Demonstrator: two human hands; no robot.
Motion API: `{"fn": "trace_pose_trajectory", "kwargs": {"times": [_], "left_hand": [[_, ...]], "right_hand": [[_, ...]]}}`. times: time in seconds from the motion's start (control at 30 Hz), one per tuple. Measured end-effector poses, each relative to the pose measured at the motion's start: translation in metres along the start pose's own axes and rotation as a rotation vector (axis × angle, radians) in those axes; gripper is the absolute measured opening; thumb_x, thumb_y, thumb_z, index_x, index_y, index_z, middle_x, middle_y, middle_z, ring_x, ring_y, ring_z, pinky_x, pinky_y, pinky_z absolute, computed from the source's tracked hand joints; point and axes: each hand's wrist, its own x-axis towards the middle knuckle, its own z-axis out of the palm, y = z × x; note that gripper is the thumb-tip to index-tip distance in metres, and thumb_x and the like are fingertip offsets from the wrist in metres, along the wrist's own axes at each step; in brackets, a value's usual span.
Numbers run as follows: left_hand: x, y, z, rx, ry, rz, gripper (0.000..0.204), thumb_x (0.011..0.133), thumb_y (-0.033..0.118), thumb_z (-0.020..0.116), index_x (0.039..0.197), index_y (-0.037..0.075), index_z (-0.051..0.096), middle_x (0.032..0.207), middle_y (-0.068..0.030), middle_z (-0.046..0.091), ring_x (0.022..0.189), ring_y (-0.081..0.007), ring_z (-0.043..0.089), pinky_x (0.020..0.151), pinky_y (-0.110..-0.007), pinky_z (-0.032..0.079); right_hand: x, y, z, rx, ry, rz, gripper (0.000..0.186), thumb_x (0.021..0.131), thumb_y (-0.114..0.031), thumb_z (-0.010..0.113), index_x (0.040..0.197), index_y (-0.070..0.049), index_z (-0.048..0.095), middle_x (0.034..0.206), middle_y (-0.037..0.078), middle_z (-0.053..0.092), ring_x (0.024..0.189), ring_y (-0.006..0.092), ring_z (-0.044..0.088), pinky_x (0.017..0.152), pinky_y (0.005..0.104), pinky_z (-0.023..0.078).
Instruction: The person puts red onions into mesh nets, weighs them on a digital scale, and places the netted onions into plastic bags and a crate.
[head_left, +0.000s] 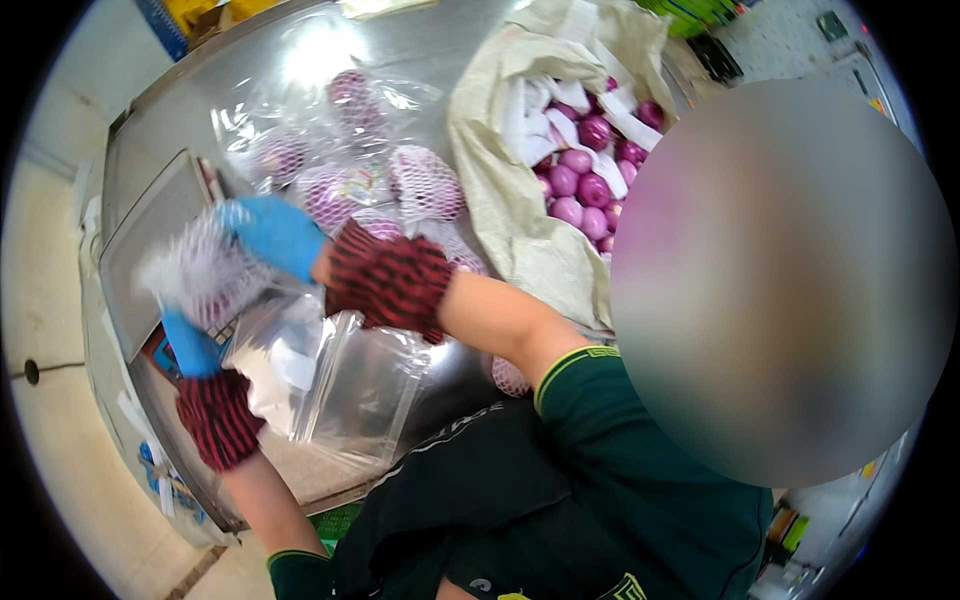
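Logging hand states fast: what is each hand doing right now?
Left hand: closed on the clear plastic bag, gripping its edge.
Right hand: closed on the net-wrapped fruit; motion blur hides the finger detail.

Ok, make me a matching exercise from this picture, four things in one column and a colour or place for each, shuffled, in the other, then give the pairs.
Things:
1. gloves on the hands
2. wrist cuffs
3. loose onions
4. netted onion

Descriptions:
A. red and black stripes
B. gripped between both hands, blurred by motion
C. blue
D. purple, piled in the open beige sack

Pairs: 1-C, 2-A, 3-D, 4-B
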Motion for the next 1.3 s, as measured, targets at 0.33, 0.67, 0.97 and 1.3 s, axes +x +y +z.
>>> {"fn": "trace_pose_trajectory", "kwargs": {"times": [0.33,0.67,0.97,1.3], "left_hand": [[-0.265,0.011,0.071,0.137,-1.051,-0.338,0.031,0.091,0.018,0.043,0.114,0.0,0.055,0.099,-0.0142,0.064,0.094,-0.0182,0.061,0.079,-0.03,0.052],[-0.296,0.154,0.204,0.462,-1.14,0.343,0.051,0.076,0.004,0.062,0.125,0.004,0.048,0.113,-0.0166,0.055,0.104,-0.0309,0.054,0.091,-0.037,0.043],[-0.317,0.149,0.439,0.303,-1.176,0.832,0.06,0.073,-0.002,0.056,0.132,0.003,0.041,0.132,-0.0192,0.043,0.121,-0.0364,0.041,0.103,-0.041,0.034],[-0.364,0.24,0.424,0.257,-1.351,0.498,0.059,0.081,0.007,0.061,0.136,0.009,0.038,0.096,-0.0148,0.064,0.083,-0.0319,0.062,0.074,-0.036,0.05]], "right_hand": [[-0.269,-0.045,-0.132,-0.37,-0.126,0.113,0.057,0.085,-0.032,0.063,0.131,-0.006,0.042,0.118,0.013,0.055,0.11,0.0227,0.052,0.096,0.0335,0.04],[-0.32,0.0,-0.419,-1.11,0.616,0.141,0.02,0.082,-0.012,0.057,0.101,-0.006,0.058,0.1,0.013,0.059,0.091,0.0304,0.058,0.077,0.0371,0.046],[-0.333,0.024,-0.444,-1.244,0.392,0.214,0.04,0.08,-0.018,0.061,0.117,-0.008,0.054,0.11,0.015,0.056,0.098,0.0316,0.056,0.081,0.0382,0.045],[-0.377,-0.123,-0.38,-0.637,0.698,-0.129,0.039,0.08,-0.014,0.064,0.117,-0.007,0.052,0.089,0.008,0.055,0.082,0.0258,0.058,0.071,0.0345,0.048]]}}
